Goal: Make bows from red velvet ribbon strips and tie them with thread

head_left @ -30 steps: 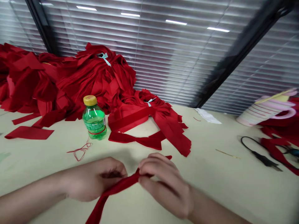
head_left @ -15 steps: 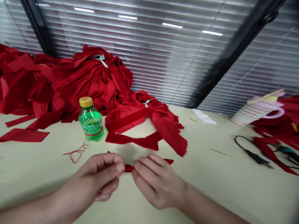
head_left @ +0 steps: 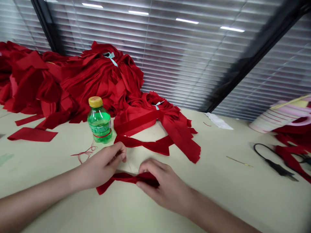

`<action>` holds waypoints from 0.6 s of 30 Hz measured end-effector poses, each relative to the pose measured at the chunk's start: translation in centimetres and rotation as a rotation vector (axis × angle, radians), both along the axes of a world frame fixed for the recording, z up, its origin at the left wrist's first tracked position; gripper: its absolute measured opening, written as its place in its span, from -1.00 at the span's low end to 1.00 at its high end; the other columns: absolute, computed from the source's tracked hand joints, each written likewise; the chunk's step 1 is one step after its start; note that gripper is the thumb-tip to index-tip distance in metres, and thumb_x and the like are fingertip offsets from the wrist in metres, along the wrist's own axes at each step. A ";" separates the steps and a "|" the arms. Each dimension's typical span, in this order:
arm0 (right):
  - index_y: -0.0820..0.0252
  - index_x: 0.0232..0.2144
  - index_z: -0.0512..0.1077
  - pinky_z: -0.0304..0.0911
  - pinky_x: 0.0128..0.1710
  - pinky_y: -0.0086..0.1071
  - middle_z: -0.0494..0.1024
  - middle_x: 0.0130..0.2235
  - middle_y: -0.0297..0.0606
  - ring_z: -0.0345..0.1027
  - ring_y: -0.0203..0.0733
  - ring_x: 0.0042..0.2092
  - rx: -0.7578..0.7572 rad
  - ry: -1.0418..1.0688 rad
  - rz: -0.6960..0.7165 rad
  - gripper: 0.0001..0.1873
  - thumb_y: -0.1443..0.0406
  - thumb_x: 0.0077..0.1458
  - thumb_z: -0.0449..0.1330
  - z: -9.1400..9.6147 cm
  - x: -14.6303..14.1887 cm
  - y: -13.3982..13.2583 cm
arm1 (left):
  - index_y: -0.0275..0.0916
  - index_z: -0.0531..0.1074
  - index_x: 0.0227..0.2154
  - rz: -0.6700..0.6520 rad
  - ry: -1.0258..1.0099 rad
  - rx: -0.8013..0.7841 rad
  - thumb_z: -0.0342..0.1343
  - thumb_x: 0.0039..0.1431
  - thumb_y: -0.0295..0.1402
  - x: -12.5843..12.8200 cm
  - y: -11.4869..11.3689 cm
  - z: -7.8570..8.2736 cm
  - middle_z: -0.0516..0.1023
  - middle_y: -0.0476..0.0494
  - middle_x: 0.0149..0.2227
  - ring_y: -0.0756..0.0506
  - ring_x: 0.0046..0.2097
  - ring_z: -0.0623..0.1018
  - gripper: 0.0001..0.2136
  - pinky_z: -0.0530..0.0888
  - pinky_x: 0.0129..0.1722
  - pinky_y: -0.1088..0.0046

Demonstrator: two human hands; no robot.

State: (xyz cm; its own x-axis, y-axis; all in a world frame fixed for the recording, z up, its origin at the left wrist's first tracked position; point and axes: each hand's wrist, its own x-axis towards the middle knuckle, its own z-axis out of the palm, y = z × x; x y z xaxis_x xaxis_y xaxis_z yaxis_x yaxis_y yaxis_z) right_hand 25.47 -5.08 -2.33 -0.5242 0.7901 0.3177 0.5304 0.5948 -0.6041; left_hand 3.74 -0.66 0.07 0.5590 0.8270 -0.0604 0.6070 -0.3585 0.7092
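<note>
Both hands are low in my head-camera view, near the middle. Left hand (head_left: pixel 107 166) is raised a little, its fingers curled inward; whether they pinch something I cannot tell. Right hand (head_left: pixel 166 187) is closed on a red strip (head_left: pixel 124 177), with the thumb at the near side and the fingers at the far side.

I see this strip just above or on the table (head_left: pixel 116 213); which one I cannot judge. Its long axis goes from left to right, almost level across my view. The left end bends toward me, pointing down and left, and passes below the left wrist in the view. The right end is hidden in the right hand.

Farther right lies a black cable (head_left: pixel 274 165), its plug pointing toward the near right, and beside it a thin gold-coloured tie (head_left: pixel 239 161). Beyond the left hand I find loose red thread (head_left: pixel 85 152) and an upright green bottle (head_left: pixel 99 125) with yellow cap. Next to it, a bow-shaped piece (head_left: pixel 155 148) lies before a tied red bundle (head_left: pixel 177 129). Farther still are a pale mug (head_left: pixel 264 120), a white paper (head_left: pixel 220 121), a large red heap (head_left: pixel 97 74) and, behind everything, the blinds (head_left: pixel 175 58).
</note>
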 end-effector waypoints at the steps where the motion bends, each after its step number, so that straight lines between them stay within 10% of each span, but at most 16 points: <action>1: 0.22 -0.25 0.38 0.33 -0.18 -0.35 0.47 -0.22 -0.22 0.37 -0.21 -0.20 -0.030 -0.004 -0.056 -0.84 0.36 0.04 0.19 -0.2 -0.1 -0.1 | -0.18 0.23 -0.35 -0.016 -0.061 -0.055 -0.22 0.29 -0.29 0.1 -0.1 0.3 0.30 0.05 -0.46 -0.01 -0.46 0.28 -0.82 0.26 -0.46 0.47; 6: 0.14 -0.26 0.46 0.31 -0.14 -0.30 0.48 -0.22 -0.26 0.35 -0.17 -0.17 0.042 -0.034 -0.037 -0.88 0.33 0.09 0.20 -1.1 -0.4 -0.4 | -0.19 0.22 -0.35 -0.131 -0.469 -0.464 -0.13 0.29 -0.20 0.7 -0.3 1.3 0.50 -0.08 -0.26 -0.05 -0.23 0.42 -0.81 0.34 -0.18 0.37; 12: 0.21 -0.41 0.46 0.24 -0.35 -0.32 0.47 -0.49 -0.36 0.25 -0.34 -0.48 0.430 0.071 0.013 -0.87 0.47 0.10 0.16 0.0 -0.7 -1.1 | -0.18 0.15 -0.42 -0.003 -0.488 -0.604 -0.03 0.23 -0.15 0.6 0.1 0.3 0.30 0.11 -0.54 0.04 -0.48 0.26 -0.76 0.23 -0.45 0.50; 18: 0.23 -0.34 0.49 0.35 -0.41 -0.43 0.52 -0.39 -0.24 0.40 -0.29 -0.39 0.506 0.253 -0.209 -0.91 0.45 0.04 0.24 1.5 0.4 -0.4 | -0.21 0.18 -0.40 -0.064 -0.400 -0.796 0.04 0.17 -0.21 1.3 -0.7 -1.0 0.43 0.04 -0.55 0.07 -0.55 0.25 -0.79 0.18 -0.54 0.55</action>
State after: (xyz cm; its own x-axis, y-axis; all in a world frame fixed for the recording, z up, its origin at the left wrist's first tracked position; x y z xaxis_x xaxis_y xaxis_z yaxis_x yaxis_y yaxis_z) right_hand 25.92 -5.46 -0.81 -0.2332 0.5861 0.7759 0.5440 0.7400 -0.3955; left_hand 5.01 -1.38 -0.90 0.7052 0.5895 -0.3940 0.2566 0.3059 0.9168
